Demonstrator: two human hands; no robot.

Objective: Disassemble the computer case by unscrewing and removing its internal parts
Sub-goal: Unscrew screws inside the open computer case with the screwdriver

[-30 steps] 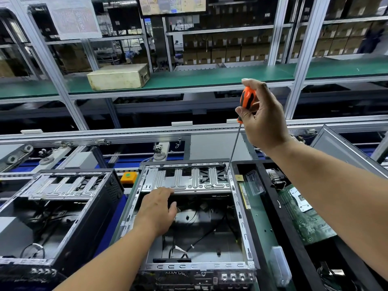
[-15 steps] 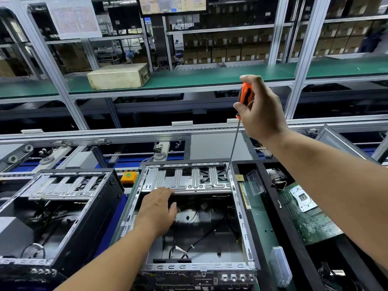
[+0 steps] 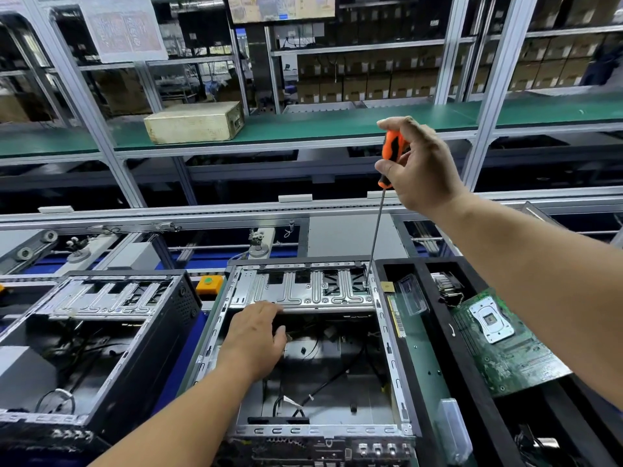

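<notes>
Scene: a person works an opened computer case (image 3: 303,358) on a factory line, seen from the head camera.
Right hand: the right hand (image 3: 421,166) is closed around the orange-and-black handle of a long-shaft screwdriver (image 3: 391,153), held high, with the thumb and fingertips pinching the grip.
Tool tip: the shaft runs down to the far right corner of the silver drive-bay bracket (image 3: 303,289), where the tip sits on what looks like a screw; the screw head itself is too small to make out.
Left hand: the left hand (image 3: 256,338) lies palm-down, fingers loosely curled over the bracket's near edge, bracing it.
Change: over the last second the right hand has shifted only slightly on the handle while the tip stayed at the same corner, which reads as turning in place.
Meaning: the bracket is likely still being unscrewed and remains seated in the case.
Nearby: a green motherboard (image 3: 505,348) rests in a black tray (image 3: 472,372) to the right; a second case (image 3: 101,332) stands to the left.
</notes>
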